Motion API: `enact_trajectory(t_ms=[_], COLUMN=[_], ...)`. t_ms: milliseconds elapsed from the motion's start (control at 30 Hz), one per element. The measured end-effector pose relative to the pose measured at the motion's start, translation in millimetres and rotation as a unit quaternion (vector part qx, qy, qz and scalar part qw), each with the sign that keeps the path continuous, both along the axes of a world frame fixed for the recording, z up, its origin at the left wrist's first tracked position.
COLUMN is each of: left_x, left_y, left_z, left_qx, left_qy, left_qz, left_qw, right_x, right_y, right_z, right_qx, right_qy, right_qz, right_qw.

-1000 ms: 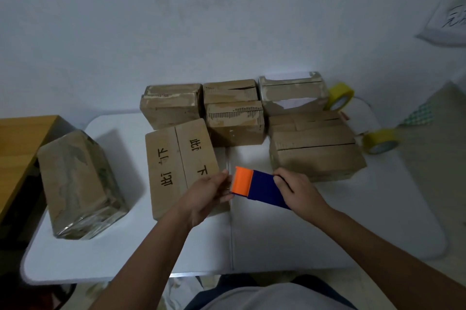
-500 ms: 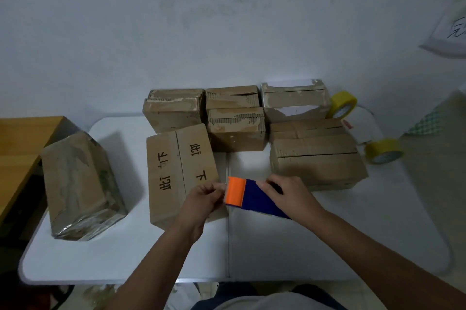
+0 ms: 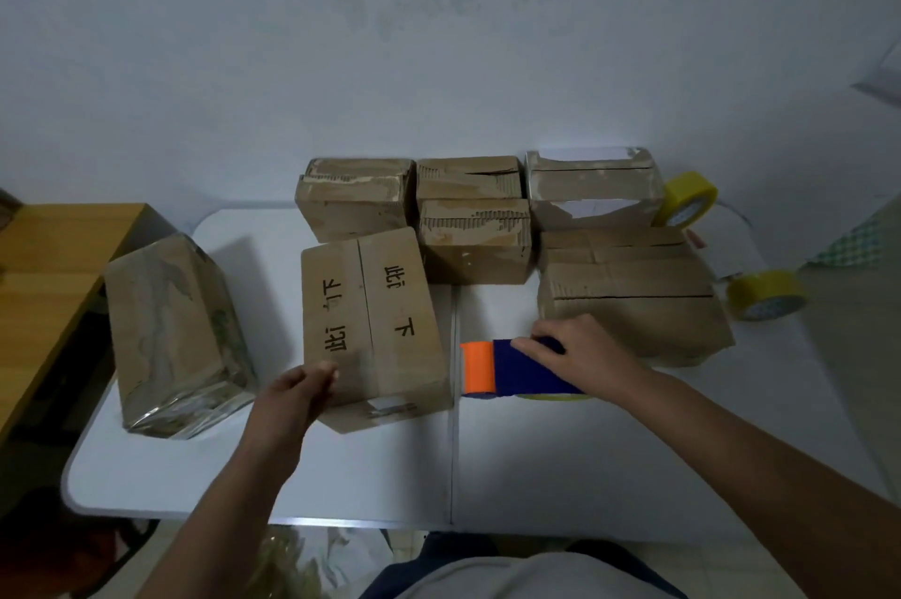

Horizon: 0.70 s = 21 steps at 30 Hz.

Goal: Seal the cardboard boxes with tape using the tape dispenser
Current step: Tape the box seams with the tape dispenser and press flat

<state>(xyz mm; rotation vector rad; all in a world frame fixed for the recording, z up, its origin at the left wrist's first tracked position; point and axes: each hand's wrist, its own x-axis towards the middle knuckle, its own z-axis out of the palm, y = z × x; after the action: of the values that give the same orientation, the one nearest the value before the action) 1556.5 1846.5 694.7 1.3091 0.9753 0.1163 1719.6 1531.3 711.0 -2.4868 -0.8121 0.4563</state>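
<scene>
The tape dispenser [image 3: 507, 368], blue with an orange front end, sits low over the white table [image 3: 560, 462], with yellow tape showing under it. My right hand [image 3: 582, 355] grips its blue body from the right. Left of it lies a cardboard box with black lettering [image 3: 385, 306], its top seam running away from me. At this box's near left edge, my left hand [image 3: 297, 396] has its fingers curled on the cardboard. Several more worn cardboard boxes [image 3: 624, 301] stand in a row behind.
A tape-wrapped box [image 3: 170, 330] stands tilted at the table's left. Two yellow tape rolls [image 3: 765, 294] lie at the far right. A wooden surface [image 3: 44, 267] adjoins the table on the left. The wall is close behind the boxes.
My left hand has let go of the dispenser's orange end and moved left to the lettered box's near edge. The right hand still holds the dispenser, now lower near the table.
</scene>
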Motion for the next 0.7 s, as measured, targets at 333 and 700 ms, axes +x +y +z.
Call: enact_trajectory(t_ms=[333, 700], left_x=[-5, -41], left_y=[-8, 14], left_z=[-5, -8], left_qx=[0.055, 0.059], left_qy=[-0.007, -0.009], left_qz=[0.073, 0.135], left_qw=[0.996, 0.989], right_x=[2, 1], right_y=[28, 29], right_z=[1, 1], right_qx=[-0.064, -0.044], right_qy=[-0.045, -0.052], right_qz=[0.016, 0.062], right_qw=[0.997, 0.996])
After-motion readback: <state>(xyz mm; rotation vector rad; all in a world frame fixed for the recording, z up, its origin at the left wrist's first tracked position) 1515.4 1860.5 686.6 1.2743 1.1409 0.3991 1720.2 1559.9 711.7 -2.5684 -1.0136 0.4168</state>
